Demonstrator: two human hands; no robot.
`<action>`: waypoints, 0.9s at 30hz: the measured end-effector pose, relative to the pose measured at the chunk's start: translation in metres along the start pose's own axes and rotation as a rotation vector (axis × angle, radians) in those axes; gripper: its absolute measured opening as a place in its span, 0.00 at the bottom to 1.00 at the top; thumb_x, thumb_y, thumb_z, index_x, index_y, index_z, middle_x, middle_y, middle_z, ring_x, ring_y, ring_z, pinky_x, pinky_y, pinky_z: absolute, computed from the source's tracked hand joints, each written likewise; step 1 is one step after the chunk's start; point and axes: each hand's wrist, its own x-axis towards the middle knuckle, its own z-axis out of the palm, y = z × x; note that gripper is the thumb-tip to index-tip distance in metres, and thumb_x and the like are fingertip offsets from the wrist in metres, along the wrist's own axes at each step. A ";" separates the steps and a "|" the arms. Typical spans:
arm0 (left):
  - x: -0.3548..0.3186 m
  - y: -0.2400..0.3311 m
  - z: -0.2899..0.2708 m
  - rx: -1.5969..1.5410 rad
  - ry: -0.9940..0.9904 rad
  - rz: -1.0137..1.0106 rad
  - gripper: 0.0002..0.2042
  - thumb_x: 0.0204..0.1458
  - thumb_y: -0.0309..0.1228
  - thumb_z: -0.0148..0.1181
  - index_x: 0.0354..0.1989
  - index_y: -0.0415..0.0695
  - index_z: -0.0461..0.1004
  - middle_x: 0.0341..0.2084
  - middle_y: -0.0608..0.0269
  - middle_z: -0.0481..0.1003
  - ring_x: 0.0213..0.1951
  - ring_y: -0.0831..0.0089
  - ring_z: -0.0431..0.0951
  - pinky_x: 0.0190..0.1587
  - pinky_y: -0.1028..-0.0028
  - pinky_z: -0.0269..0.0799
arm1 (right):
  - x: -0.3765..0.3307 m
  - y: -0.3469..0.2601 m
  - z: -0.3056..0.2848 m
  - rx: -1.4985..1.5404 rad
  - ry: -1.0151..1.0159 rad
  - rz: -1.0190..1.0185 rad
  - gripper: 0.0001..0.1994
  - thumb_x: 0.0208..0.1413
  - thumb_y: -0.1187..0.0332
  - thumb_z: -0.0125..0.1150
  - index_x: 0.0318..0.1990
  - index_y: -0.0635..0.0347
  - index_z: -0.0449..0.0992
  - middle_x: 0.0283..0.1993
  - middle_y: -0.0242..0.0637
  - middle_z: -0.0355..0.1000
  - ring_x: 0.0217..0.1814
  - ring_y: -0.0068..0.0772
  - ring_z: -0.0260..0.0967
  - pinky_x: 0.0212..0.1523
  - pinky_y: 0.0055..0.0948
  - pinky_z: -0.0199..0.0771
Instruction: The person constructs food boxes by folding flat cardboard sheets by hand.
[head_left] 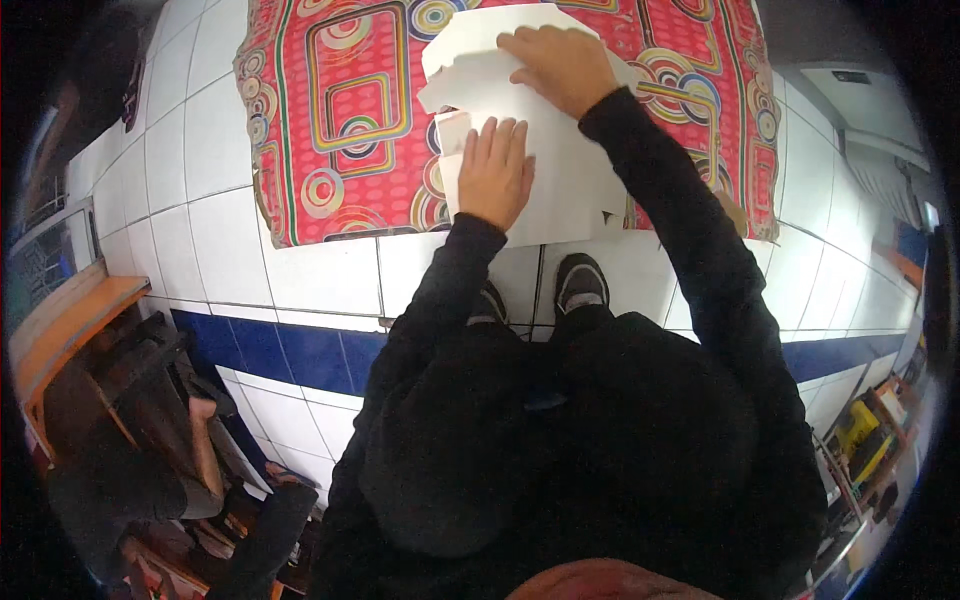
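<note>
A flat white cardboard sheet with cut flaps lies on a red patterned mat spread over white floor tiles. My left hand presses flat on the sheet's near left part, fingers together and pointing away from me. My right hand rests on the sheet's far part, palm down, fingers curled over a folded flap. Both black sleeves reach forward from my crouched body. Neither hand grips anything.
My two dark shoes stand on the white tiles at the mat's near edge. A blue tile band runs across the floor. Wooden furniture and clutter sit at the left, and yellow items at the lower right.
</note>
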 end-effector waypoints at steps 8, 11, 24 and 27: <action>-0.013 -0.003 0.012 -0.067 -0.398 -0.185 0.15 0.52 0.33 0.55 0.45 0.38 0.69 0.47 0.48 0.70 0.53 0.52 0.67 0.55 0.56 0.64 | -0.089 -0.069 0.025 -0.031 0.084 -0.014 0.09 0.50 0.68 0.54 0.41 0.48 0.70 0.36 0.31 0.69 0.36 0.33 0.69 0.37 0.34 0.70; -0.017 0.001 0.017 -0.077 -0.427 -0.254 0.14 0.52 0.32 0.54 0.43 0.37 0.69 0.45 0.48 0.71 0.52 0.52 0.68 0.52 0.57 0.65 | -0.081 -0.065 0.031 -0.054 0.065 0.027 0.12 0.50 0.69 0.54 0.43 0.50 0.70 0.38 0.33 0.68 0.39 0.37 0.69 0.39 0.34 0.70; -0.065 0.033 0.035 -0.065 -0.270 -0.199 0.20 0.52 0.38 0.51 0.46 0.34 0.70 0.42 0.45 0.72 0.50 0.50 0.70 0.56 0.57 0.64 | -0.107 -0.090 -0.056 0.264 -0.328 0.122 0.21 0.51 0.76 0.53 0.55 0.52 0.69 0.47 0.41 0.72 0.43 0.45 0.74 0.41 0.36 0.75; -0.068 0.034 0.027 -0.116 -0.470 -0.245 0.13 0.53 0.35 0.49 0.44 0.45 0.73 0.45 0.52 0.74 0.49 0.58 0.73 0.51 0.62 0.68 | -0.122 -0.097 -0.049 0.385 -0.410 0.125 0.22 0.52 0.76 0.51 0.55 0.49 0.70 0.47 0.40 0.72 0.38 0.47 0.75 0.39 0.39 0.75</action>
